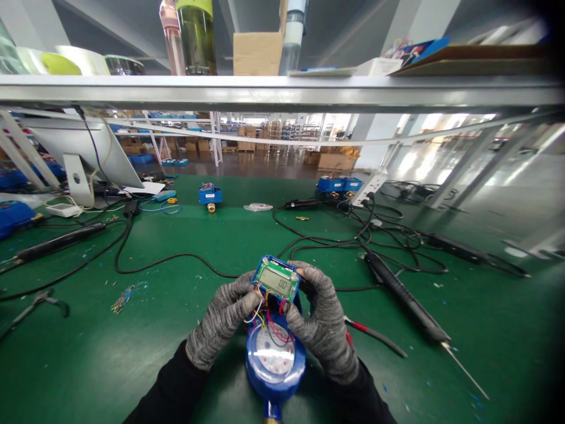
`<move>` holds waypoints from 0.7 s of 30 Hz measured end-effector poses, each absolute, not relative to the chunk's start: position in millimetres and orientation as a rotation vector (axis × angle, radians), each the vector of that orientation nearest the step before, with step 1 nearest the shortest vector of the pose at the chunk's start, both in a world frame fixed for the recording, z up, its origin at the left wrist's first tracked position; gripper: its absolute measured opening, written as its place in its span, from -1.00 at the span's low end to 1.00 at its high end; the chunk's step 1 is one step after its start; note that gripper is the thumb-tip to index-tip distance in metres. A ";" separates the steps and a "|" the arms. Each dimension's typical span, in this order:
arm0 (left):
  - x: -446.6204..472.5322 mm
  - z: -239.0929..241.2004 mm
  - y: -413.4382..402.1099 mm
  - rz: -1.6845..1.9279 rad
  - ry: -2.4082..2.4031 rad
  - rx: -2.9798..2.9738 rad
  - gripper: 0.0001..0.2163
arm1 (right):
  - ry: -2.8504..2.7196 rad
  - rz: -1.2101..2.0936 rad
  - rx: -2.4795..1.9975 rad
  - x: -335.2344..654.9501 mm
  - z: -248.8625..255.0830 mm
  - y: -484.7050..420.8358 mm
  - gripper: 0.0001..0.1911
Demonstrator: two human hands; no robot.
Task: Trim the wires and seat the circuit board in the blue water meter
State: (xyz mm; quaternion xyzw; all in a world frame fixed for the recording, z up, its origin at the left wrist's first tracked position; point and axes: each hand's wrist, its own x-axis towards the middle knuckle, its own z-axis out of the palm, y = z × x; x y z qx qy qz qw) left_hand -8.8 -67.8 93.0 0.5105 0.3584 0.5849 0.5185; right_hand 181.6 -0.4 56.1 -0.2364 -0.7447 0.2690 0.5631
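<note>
Both hands wear grey knit gloves. The left hand [225,321] and the right hand [324,327] hold one display board [277,278] between them. The left fingers [247,290] pinch its left edge and the right fingers [311,275] pinch its right edge, so the green-framed screen sits tilted up between the two sets of fingertips. Just below the fingers, between the wrists, one round blue water meter [274,360] lies on the green counter [132,353]. A bundle of thin coloured wires [270,321] runs from it up to the board.

Three more blue meter units stand well beyond the fingers: a single one [210,193] to the upper left and a pair [339,184] to the upper right. As far as I can count, there are four black pen-shaped corded tools. The nearest [406,300] lies right of the right fingers, tip pointing away. One red-handled tool [375,334] lies just beside the right wrist. One pair of pliers [39,300] lies far left of the left fingers.
</note>
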 end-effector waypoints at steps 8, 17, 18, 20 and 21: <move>-30.1 91.9 -74.2 1.339 1.020 1.294 -0.69 | -1.715 0.508 -0.589 182.3 54.6 0.6 -0.41; -38.9 86.8 -69.0 1.378 1.083 1.396 -0.68 | -1.689 0.497 -0.595 179.4 51.8 2.7 -0.48; -35.6 87.9 -67.8 1.422 1.066 1.370 -0.62 | -1.680 0.513 -0.581 178.0 52.3 2.0 -0.48; -28.4 90.9 -66.2 1.485 1.013 1.316 -0.53 | -1.676 0.533 -0.541 174.6 54.3 -0.2 -0.49; -25.0 92.9 -66.1 1.481 0.984 1.289 -0.52 | -1.679 0.538 -0.514 172.8 55.9 -1.6 -0.49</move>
